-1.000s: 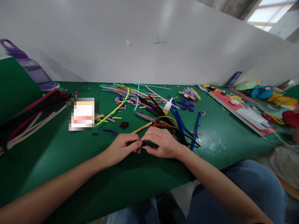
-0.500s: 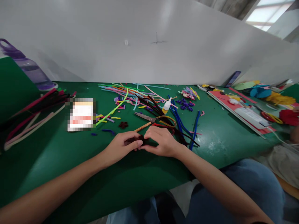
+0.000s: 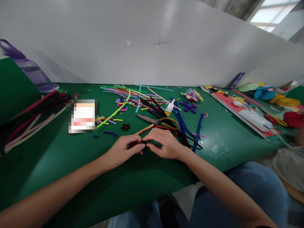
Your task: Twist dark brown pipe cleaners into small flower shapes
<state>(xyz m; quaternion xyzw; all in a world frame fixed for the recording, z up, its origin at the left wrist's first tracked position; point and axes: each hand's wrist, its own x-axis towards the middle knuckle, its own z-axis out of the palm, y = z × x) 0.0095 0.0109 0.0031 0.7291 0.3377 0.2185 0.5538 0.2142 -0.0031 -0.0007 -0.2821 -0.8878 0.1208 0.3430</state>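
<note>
My left hand (image 3: 125, 148) is closed around a small dark brown pipe cleaner piece (image 3: 142, 142), mostly hidden by the fingers. From the other side, the fingertips of my right hand (image 3: 163, 142) pinch its edge, so the two hands meet above the table. Just beyond them lies a brown pipe cleaner flower (image 3: 125, 127). Scissors (image 3: 154, 121) with yellow and red handles rest behind my right hand, blades apart, beside a tan stick (image 3: 144, 129). Past the scissors stands a small white glue bottle (image 3: 169, 108) with a yellow label.
Loose coloured pipe cleaners (image 3: 116, 110) and cut bits spread across the green table (image 3: 114, 186). Blue flower shapes (image 3: 188, 106) lie at back right. A power strip (image 3: 256, 118) sits on a red board. At left are a purple bottle (image 3: 35, 74) and a pipe cleaner bundle (image 3: 35, 117).
My right fingertips have moved slightly left and closed in on the brown piece, which shows less now. My left hand and the things on the table have stayed put.
</note>
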